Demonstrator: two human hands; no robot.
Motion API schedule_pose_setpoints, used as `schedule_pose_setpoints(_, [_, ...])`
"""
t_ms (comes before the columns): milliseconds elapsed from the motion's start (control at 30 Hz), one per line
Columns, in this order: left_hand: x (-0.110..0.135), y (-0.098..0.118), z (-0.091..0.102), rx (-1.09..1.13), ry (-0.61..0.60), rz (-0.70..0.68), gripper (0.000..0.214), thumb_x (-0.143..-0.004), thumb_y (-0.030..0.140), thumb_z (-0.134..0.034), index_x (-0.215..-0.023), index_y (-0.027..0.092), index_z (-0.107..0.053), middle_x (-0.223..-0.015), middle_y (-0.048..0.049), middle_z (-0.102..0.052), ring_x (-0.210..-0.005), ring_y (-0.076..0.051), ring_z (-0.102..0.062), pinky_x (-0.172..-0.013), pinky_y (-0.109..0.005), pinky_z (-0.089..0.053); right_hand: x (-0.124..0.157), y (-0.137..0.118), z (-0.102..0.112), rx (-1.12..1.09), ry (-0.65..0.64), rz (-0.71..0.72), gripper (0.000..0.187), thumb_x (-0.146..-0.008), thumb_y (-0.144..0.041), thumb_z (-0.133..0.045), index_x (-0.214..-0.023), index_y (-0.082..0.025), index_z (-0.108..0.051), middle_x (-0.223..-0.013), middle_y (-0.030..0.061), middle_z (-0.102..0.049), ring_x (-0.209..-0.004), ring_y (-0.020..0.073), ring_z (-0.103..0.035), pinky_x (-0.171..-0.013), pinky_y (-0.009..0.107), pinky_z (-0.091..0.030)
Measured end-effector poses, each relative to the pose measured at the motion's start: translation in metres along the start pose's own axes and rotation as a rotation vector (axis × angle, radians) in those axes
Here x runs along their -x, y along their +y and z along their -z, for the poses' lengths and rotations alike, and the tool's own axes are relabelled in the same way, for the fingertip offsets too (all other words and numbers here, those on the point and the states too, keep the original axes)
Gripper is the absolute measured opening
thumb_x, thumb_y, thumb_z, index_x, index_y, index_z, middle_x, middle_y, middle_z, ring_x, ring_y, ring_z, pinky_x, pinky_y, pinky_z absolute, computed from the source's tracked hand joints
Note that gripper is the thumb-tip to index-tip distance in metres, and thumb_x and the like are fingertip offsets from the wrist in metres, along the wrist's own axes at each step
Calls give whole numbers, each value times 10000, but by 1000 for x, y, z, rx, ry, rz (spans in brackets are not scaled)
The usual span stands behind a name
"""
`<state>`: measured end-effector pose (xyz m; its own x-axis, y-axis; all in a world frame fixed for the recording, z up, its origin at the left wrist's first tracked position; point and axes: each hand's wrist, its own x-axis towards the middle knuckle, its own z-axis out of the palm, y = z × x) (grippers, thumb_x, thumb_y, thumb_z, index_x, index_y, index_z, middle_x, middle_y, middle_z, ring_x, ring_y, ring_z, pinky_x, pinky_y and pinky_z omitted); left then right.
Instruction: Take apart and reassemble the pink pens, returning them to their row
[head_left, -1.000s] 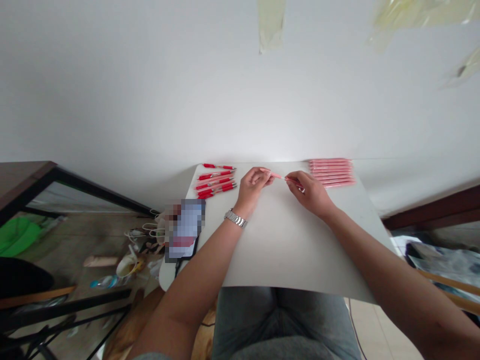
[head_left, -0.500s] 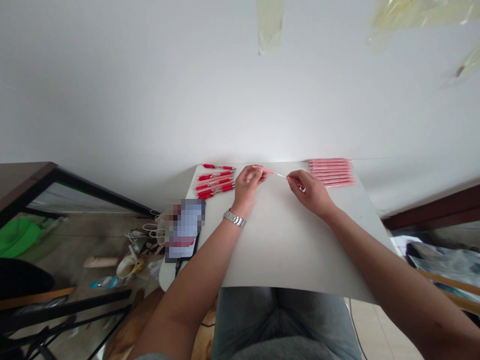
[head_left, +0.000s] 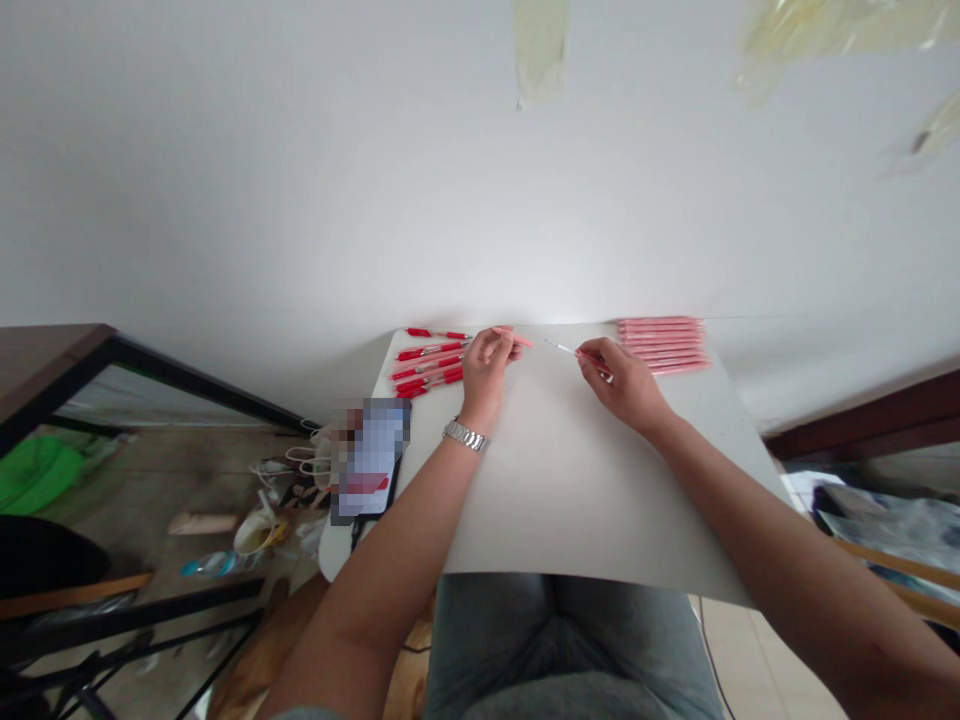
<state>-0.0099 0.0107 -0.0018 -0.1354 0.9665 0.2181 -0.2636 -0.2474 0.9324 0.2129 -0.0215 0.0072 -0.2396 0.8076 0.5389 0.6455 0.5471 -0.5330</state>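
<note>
Left hand (head_left: 486,362) hovers just above the tabletop (head_left: 570,480) near its far edge, fingers curled and pinching a pink pen barrel (head_left: 514,339), whose free end pokes out toward the right. A metal wristwatch (head_left: 465,435) sits on that wrist. Right hand (head_left: 621,378) is a little to the right, also near the far edge, thumb and forefinger pressed together on a thin refill (head_left: 562,347). The refill's pale, slim end points left at the barrel's open end. Barrel and refill lie roughly in one line but are apart, with a small gap between their tips.

Just beside the left hand, toward the far left corner, a loose row of red pens (head_left: 431,362) lies on the tabletop, one of them set a little farther back than the rest. At the far right corner a tidy stack of pink barrels (head_left: 663,344) lies side by side, parallel to the far edge, just beyond the right hand. A phone (head_left: 371,455), its screen blurred, rests at the left edge.
</note>
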Motion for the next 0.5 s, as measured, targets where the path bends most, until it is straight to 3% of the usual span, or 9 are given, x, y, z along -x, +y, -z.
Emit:
schedule_pose_setpoints(300, [-1,4,7,-267,-84,-113,321,-934,502,-707,-1024,194,-714,-794,-27,-727,-781,-159,-682,-817,-292,-540,-1,-3,1,-2,8,-13,232,-1071,-441,-480,-1073,-241,-596,-889,63,-696,-762,200,-641,-699,338,-499])
schedule_pose_setpoints(500, [-1,2,12,-444,-81,-156,185,-940,375,-683,-920,197,-730,-760,-18,-696,-685,-146,-645,-726,-273,-506,-1,-2,0,-2,2,-18,217,-1070,-425,-484,-1072,-237,-592,-902,66,-697,-775,199,-644,-702,334,-499])
